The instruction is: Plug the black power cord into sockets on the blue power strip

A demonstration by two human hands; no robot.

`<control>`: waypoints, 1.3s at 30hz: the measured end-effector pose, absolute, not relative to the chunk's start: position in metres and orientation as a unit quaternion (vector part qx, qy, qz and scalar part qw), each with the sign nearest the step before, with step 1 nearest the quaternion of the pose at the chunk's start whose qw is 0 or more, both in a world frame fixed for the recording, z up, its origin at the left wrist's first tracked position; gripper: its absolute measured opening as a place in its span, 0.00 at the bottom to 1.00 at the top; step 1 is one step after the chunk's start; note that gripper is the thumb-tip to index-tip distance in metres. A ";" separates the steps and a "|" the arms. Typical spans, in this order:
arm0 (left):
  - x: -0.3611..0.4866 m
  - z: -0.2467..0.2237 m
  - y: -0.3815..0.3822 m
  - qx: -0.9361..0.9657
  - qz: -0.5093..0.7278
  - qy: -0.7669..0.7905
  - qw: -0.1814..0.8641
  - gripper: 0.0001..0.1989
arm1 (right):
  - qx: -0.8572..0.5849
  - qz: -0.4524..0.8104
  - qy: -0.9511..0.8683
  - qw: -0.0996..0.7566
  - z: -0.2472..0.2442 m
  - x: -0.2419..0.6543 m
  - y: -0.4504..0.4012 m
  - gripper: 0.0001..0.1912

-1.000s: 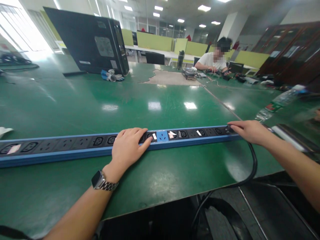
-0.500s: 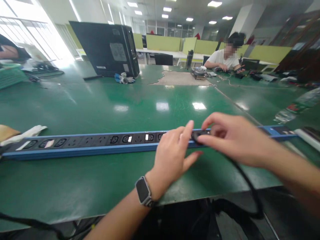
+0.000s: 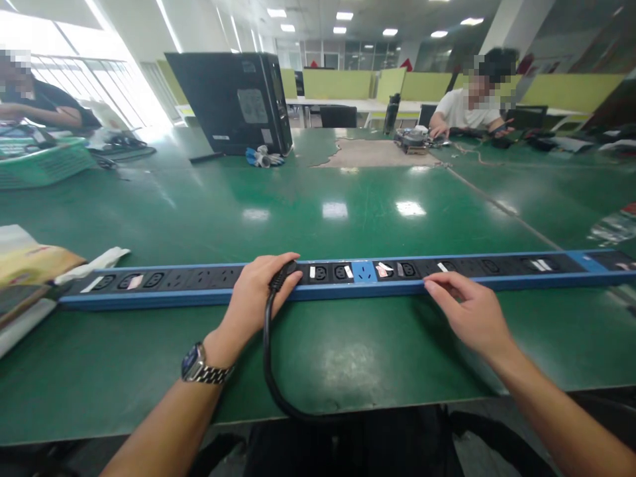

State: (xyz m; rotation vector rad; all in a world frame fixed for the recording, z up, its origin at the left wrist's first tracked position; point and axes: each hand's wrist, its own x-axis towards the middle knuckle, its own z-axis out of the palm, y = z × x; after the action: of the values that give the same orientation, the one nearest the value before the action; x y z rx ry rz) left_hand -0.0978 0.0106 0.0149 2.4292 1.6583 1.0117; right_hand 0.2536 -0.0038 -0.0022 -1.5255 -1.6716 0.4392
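Observation:
A long blue power strip (image 3: 427, 286) with black socket modules lies across the green table in front of me. My left hand (image 3: 256, 291), wearing a watch (image 3: 193, 362) on the wrist, grips a black plug (image 3: 284, 273) over the strip's sockets, left of centre. Whether the plug is seated in a socket is hidden by the fingers. From it a thick black cable (image 3: 268, 344) loops down past the table edge. My right hand (image 3: 470, 308) is at the strip's near edge, right of centre, thumb and fingertips drawn together with nothing visible in them.
Packets and papers (image 3: 34, 265) lie at the strip's left end. Farther back stand a green basket (image 3: 54, 169), a black computer case (image 3: 233, 106) and gloves (image 3: 264, 157). A clear bottle (image 3: 613, 225) is at the right edge. Two people sit across the table.
The plug and cable were at my right hand, right of centre; now my left hand holds the plug farther left. My right hand has drawn back to the strip's near edge.

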 end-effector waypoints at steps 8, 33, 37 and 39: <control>-0.083 0.014 0.007 0.806 0.293 0.513 -0.034 0.13 | -0.617 0.144 -0.640 0.435 -0.031 0.260 -0.011 0.12; 0.026 0.030 0.026 0.821 0.273 0.492 0.092 0.11 | -0.592 0.153 -0.665 0.429 -0.025 0.254 -0.010 0.08; 0.022 0.028 0.022 0.806 0.294 0.499 0.122 0.14 | -0.592 0.158 -0.661 0.432 -0.025 0.253 -0.010 0.07; 0.018 0.029 0.022 0.812 0.285 0.491 0.136 0.15 | -0.593 0.160 -0.658 0.435 -0.024 0.253 -0.010 0.07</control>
State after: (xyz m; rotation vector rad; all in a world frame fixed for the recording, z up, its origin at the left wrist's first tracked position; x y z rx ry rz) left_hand 0.0185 0.0217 0.0287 2.3503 1.4224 0.8252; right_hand 0.2533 -0.0101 -0.0240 -1.4772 -1.6382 0.3974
